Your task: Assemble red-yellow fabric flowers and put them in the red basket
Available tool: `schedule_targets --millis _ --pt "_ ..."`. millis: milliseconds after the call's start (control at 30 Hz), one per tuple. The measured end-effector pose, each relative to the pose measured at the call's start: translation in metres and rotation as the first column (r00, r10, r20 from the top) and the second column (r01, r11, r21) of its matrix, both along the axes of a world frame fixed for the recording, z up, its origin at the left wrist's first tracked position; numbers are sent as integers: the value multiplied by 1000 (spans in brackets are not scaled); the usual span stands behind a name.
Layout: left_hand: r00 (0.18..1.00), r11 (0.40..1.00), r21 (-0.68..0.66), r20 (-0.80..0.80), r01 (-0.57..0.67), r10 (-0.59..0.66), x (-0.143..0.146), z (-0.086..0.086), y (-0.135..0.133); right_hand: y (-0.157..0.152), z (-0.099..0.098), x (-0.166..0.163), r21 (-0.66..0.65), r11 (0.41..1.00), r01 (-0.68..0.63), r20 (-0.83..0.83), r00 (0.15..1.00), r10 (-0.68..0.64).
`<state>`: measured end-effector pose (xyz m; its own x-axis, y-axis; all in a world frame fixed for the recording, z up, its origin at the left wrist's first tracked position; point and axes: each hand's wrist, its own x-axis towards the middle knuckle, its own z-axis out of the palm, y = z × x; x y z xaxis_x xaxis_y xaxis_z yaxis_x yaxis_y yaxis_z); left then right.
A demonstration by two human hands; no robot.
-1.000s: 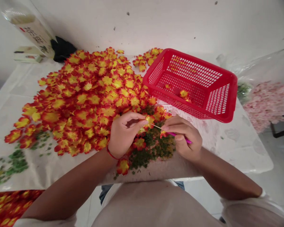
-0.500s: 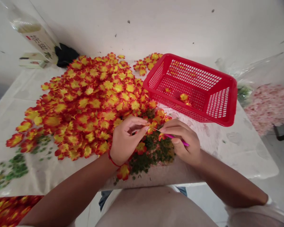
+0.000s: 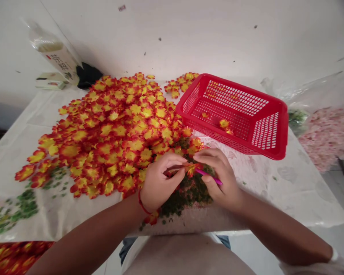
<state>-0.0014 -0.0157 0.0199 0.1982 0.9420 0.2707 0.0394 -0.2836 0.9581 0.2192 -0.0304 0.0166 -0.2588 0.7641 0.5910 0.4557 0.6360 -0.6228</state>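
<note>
Over the front of the table my left hand point(image 3: 163, 182), wearing a red cord at the wrist, pinches a red-and-yellow artificial flower point(image 3: 190, 169) between thumb and fingertips. My right hand point(image 3: 225, 181) grips a thin purple-handled tool point(image 3: 208, 177). Its front end meets the flower; the thin metal tip is hidden there. Both hands are close together, fingertips nearly touching. Beneath them lie small dark green pieces point(image 3: 183, 198). A large heap of flat red-and-yellow flowers point(image 3: 111, 133) spreads to the left of and behind my left hand.
Behind my right hand stands a red plastic basket point(image 3: 232, 149) with a few flowers inside. A bottle point(image 3: 55, 57), a small box point(image 3: 50, 82) and a black cloth-like item point(image 3: 87, 76) are at the back left. Pink flowers point(image 3: 329, 133) lie beyond the table's right edge.
My hands have come closer together. The tool's thin metal tip, visible between them before, is now hidden at the flower. The whole view has shifted slightly.
</note>
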Motion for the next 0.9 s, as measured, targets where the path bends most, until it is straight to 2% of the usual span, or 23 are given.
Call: schedule_targets --millis 67,300,367,433,500,567,633,733,900 --pt "1000 1000 9 1 8 -8 0 1 -1 -1 -2 -2 -33 999 30 -3 1000 -30" --pt "994 994 20 35 103 -104 -4 1 -1 -2 0 -6 -91 993 -77 -38 997 74" --pt "987 990 -2 78 143 -142 -6 1 -2 -2 1 -5 -95 993 -70 -48 997 65" --pt "983 991 -24 136 129 -125 -8 0 -1 -2 1 -3 -122 992 -12 -74 997 3" --pt "990 999 -29 139 32 -27 -9 0 1 -2 0 -1 -166 985 46 -134 989 -69" --pt "996 996 14 38 -84 83 -11 0 4 -1 -2 1 -202 977 74 -211 970 -117" --pt "983 987 121 -140 -103 120 -15 2 9 1 -3 2 -213 973 83 -261 955 -139" --pt "910 965 258 -409 43 69 -20 6 16 3 -4 2 -202 975 91 -279 949 -146" --pt "766 940 272 -642 207 17 -19 5 19 1 -5 4 -190 977 99 -272 951 -149"
